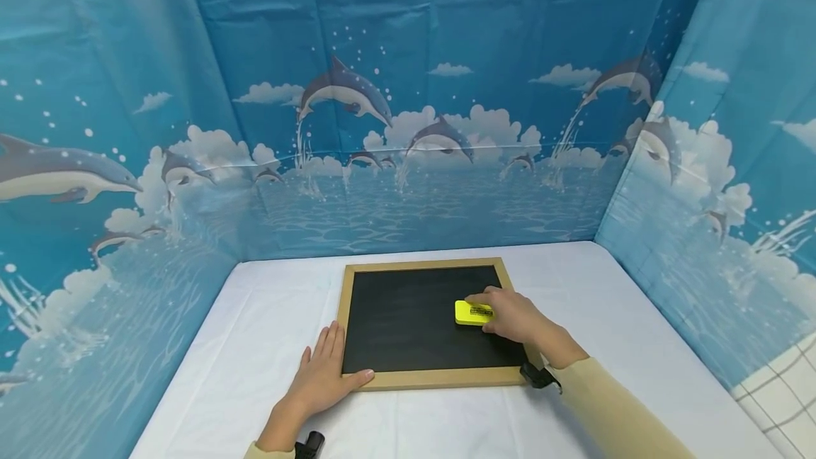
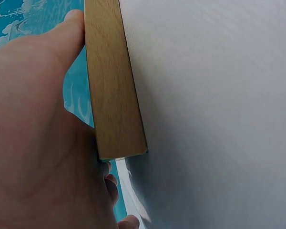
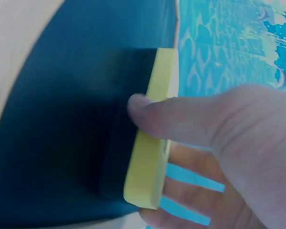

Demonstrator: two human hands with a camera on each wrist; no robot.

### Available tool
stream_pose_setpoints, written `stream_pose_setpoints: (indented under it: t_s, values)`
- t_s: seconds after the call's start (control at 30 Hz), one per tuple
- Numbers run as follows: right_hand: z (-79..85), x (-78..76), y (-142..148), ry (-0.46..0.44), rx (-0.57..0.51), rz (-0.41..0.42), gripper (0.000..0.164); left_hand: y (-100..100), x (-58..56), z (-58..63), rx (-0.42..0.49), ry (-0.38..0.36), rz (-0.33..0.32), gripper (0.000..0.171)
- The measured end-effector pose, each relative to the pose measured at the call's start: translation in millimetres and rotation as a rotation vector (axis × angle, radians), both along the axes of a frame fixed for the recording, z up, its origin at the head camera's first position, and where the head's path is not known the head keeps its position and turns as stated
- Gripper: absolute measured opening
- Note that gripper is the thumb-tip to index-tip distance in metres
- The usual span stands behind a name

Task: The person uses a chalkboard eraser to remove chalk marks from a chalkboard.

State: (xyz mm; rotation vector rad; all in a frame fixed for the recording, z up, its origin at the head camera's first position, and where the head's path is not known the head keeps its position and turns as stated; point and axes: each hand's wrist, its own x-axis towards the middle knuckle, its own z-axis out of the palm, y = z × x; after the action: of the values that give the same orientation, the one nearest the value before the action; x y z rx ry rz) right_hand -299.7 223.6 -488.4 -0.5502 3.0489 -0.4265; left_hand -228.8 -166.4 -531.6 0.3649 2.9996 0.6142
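Note:
A small chalkboard (image 1: pixel 408 331) with a wooden frame (image 1: pixel 440 378) lies flat on the white table. My right hand (image 1: pixel 513 316) grips a yellow eraser (image 1: pixel 468 313) on the right half of the black surface. In the right wrist view the thumb presses one long side of the eraser (image 3: pixel 145 164), and the other fingers are behind it. My left hand (image 1: pixel 321 374) rests at the frame's lower left corner, fingers straight along the left side and thumb on the bottom edge. The left wrist view shows the wooden frame's end (image 2: pixel 114 95) beside that hand.
A white cloth (image 1: pixel 268 317) covers the table. Blue curtains with dolphins (image 1: pixel 344 91) stand behind it and at both sides. Dark wrist cameras (image 1: pixel 538 376) sit on both wrists. White tile-patterned cloth (image 1: pixel 780 388) shows at the lower right.

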Motion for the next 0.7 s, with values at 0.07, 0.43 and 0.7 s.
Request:
stream_pose_setpoints:
  t_s: [0.07,0.43,0.7]
  values:
    - [1.6,0.7,1.8,-0.010,-0.001,0.010,0.063,0.5,-0.7,-0.4,-0.004,-0.002,0.003,0.117]
    - [7.6,9.4,9.5,0.062,0.026,0.002,0.069,0.3,-1.9,-1.7,-0.010,-0.017,0.002,0.118]
    - [18.5,14.3,32.9,0.153,-0.036,-0.119,0.069,-0.5,-3.9,-4.2,-0.005,-0.013,0.001,0.117]
